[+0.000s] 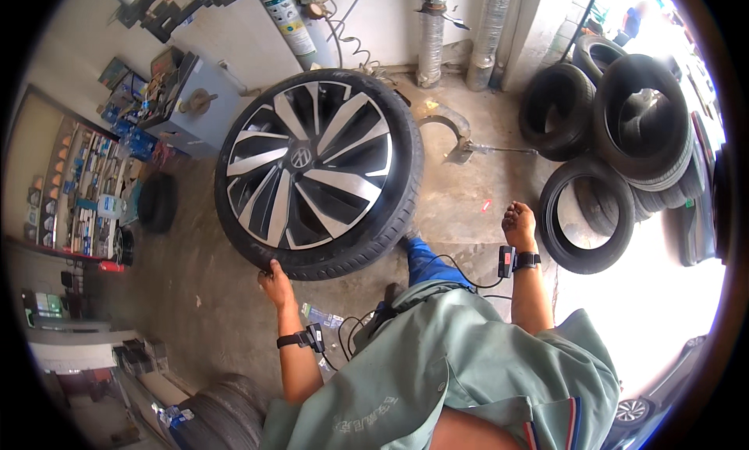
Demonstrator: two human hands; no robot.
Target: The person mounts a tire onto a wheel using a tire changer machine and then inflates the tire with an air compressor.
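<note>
Left fingers touching wheel — can't tell if clamped, right fingers — curled together

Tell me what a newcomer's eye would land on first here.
Most likely the big wheel, its black-and-silver spokes facing the camera left of centre, with the person's left hand at its lower edge. Next, the heap of dark tyres at the upper right, beside the bright doorway light. Then the loose green top, filling the lower middle.
</note>
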